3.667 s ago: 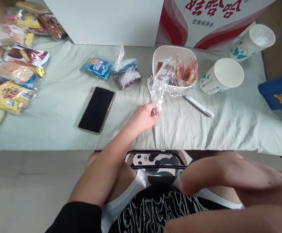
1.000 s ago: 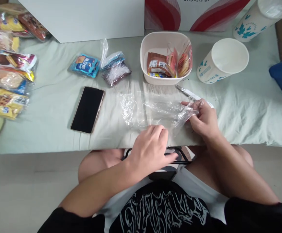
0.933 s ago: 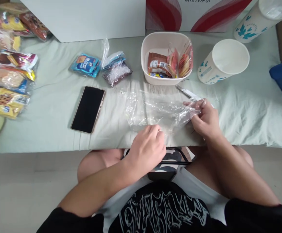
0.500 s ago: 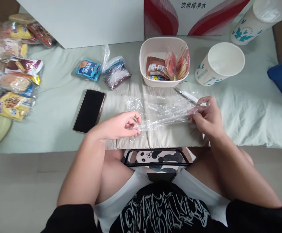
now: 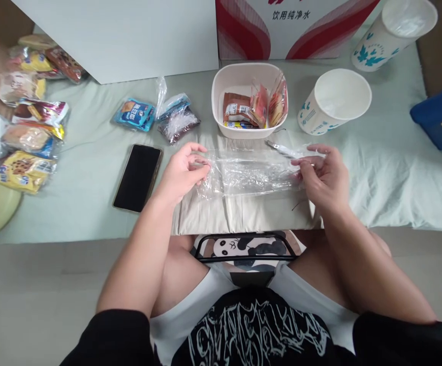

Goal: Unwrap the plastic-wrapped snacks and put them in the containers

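Observation:
A clear plastic bag (image 5: pixel 247 175), crinkled and see-through, stretches between my two hands just above the cloth. My left hand (image 5: pixel 186 173) pinches its left end between thumb and fingers. The right end is gripped by my right hand (image 5: pixel 322 175), with the thumb pressed against the fingers. Behind the bag, near my right hand, lies a white utility knife (image 5: pixel 278 148), partly covered by the plastic. Beyond the bag stands a white tub (image 5: pixel 218 119) holding a brown packet (image 5: pixel 237 107) and red-and-clear wrapped snacks (image 5: pixel 259 104).
A black phone (image 5: pixel 137 178) lies left of my left hand. Behind it are a blue snack packet (image 5: pixel 134 114) and a dark bagged packet (image 5: pixel 178 122). Wrapped snacks (image 5: pixel 26 170) pile up at far left. Paper cups (image 5: pixel 320 112) stand at right, before a big carton (image 5: pixel 297 35).
My left hand has moved up and away from me with its end of the bag, so the bag now lies flatter and wider. My right hand keeps its grip nearly in place.

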A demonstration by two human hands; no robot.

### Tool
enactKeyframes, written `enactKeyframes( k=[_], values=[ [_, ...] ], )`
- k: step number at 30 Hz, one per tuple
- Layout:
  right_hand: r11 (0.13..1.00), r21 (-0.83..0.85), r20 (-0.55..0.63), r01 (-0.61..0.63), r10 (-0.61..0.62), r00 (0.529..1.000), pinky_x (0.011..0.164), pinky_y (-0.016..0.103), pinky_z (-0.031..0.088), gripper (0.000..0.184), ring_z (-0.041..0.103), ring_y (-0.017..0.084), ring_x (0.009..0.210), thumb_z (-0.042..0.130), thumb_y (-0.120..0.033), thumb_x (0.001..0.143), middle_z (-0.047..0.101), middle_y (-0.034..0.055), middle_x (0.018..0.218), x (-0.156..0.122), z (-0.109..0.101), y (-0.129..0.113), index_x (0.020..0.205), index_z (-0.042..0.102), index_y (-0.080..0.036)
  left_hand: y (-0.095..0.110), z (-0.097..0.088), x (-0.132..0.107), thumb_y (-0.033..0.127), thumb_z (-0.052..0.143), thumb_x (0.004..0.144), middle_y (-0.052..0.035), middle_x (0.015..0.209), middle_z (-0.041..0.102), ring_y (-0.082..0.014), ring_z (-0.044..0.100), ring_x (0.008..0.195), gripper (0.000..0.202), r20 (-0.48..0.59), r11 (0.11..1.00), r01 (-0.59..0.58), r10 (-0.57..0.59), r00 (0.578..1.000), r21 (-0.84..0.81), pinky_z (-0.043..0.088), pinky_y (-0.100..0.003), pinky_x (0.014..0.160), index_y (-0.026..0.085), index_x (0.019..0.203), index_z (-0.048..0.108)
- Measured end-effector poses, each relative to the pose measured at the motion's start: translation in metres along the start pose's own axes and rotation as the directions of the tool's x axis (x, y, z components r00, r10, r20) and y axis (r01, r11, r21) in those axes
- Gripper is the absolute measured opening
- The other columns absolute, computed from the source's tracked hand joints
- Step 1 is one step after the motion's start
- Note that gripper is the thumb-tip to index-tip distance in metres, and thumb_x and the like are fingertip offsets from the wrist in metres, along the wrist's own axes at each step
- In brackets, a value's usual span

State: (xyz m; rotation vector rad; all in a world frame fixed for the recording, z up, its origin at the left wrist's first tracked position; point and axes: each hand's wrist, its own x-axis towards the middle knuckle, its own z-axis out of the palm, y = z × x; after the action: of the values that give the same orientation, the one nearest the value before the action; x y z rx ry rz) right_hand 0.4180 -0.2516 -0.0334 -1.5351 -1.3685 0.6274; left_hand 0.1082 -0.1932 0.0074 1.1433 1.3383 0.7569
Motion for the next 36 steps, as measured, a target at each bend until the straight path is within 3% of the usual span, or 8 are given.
enactKeyframes(
  k=[6,13,18,21,25,29,34,36],
  values=[
    [0.996,-0.09,-0.065,0.006,-0.012,0.998,0.042,0.025,0.044,0.024,0.056,0.009,0.043,0.061,-0.023,0.093,0.077,0.0016,0.098,0.005,0.005,0.003,0.116,0.055,-0.028,-0.003,0.008,0.007,0.019,0.072,0.076,0.0016,0.085,0.068,-0.0093,0.059,0.063,0.037,-0.209,0.994,-0.095,0.104,0.972,0.054,0.041,-0.02,0.055,0.025,0.108,0.053],
    [0.911,-0.413,-0.07,-0.017,-0.013,0.997,0.07,0.04,0.057,0.03,0.057,0.015,0.055,0.063,-0.028,0.09,0.071,0.0018,0.092,0.006,0.003,0.006,0.12,0.056,-0.026,-0.015,0.004,0.011,0.021,0.068,0.083,0.0026,0.083,0.069,-0.0092,0.053,0.059,0.024,-0.179,0.92,-0.168,0.243,0.953,0.353,0.045,-0.024,0.062,0.023,0.105,0.059],
    [0.772,-0.627,0.005,0.105,-0.131,0.991,0.086,0.051,0.057,0.054,0.067,0.028,0.095,0.063,-0.027,0.085,0.065,0.0135,0.123,0.005,0.007,-0.001,0.138,0.051,-0.025,-0.018,0.002,0.01,0.011,0.071,0.079,-0.005,0.113,0.071,-0.0202,0.068,0.091,0.042,-0.213,0.722,-0.143,0.378,0.901,0.676,0.056,-0.036,0.089,0.024,0.118,0.064],
    [0.671,-0.694,0.118,0.261,-0.252,0.961,0.101,0.062,0.05,0.06,0.058,0.038,0.127,0.06,-0.018,0.082,0.053,0.0175,0.141,-0.002,0.01,-0.008,0.141,0.05,-0.027,-0.022,0.001,0.011,0.01,0.074,0.077,-0.0095,0.124,0.069,-0.0301,0.064,0.117,0.055,-0.166,0.629,-0.174,0.444,0.881,0.757,0.052,-0.047,0.106,0.025,0.128,0.063],
    [0.649,-0.652,0.34,0.392,-0.212,0.916,0.113,0.073,0.038,0.079,0.038,0.048,0.149,0.059,-0.013,0.076,0.042,0.0176,0.154,-0.021,0.003,-0.014,0.151,0.041,-0.03,-0.024,-0.001,0.011,0.005,0.069,0.077,-0.0055,0.105,0.073,-0.0274,0.066,0.109,0.055,-0.078,0.663,-0.248,0.422,0.903,0.707,0.053,-0.045,0.102,0.026,0.128,0.062],
    [0.728,-0.515,0.569,0.453,-0.105,0.816,0.114,0.076,0.038,0.084,0.033,0.053,0.152,0.067,-0.027,0.077,0.037,0.0181,0.16,-0.034,-0.021,-0.02,0.155,0.036,-0.03,-0.022,-0.003,0.009,0.003,0.061,0.08,0.0027,0.085,0.066,-0.0165,0.067,0.088,0.052,0.047,0.784,-0.345,0.377,0.925,0.516,0.054,-0.033,0.086,0.025,0.127,0.056],
    [0.766,-0.424,0.577,0.483,-0.183,0.796,0.121,0.076,0.028,0.078,0.028,0.051,0.156,0.072,-0.058,0.083,0.046,0.015,0.16,-0.008,-0.036,-0.031,0.152,0.046,-0.031,-0.018,0.007,0.003,0.005,0.059,0.08,0.0059,0.082,0.057,-0.0091,0.061,0.075,0.05,0.282,0.882,-0.426,0.364,0.888,0.202,0.05,-0.022,0.07,0.024,0.126,0.051],
    [0.792,-0.352,0.657,0.498,-0.17,0.735,0.121,0.072,0.032,0.08,0.036,0.048,0.154,0.074,-0.061,0.082,0.054,0.0147,0.154,0.008,-0.028,-0.036,0.151,0.049,-0.029,-0.017,0.015,0.001,0.006,0.059,0.08,0.0066,0.081,0.054,-0.0075,0.059,0.072,0.048,0.347,0.9,-0.421,0.36,0.866,0.117,0.049,-0.021,0.067,0.025,0.123,0.051]
  ],
)
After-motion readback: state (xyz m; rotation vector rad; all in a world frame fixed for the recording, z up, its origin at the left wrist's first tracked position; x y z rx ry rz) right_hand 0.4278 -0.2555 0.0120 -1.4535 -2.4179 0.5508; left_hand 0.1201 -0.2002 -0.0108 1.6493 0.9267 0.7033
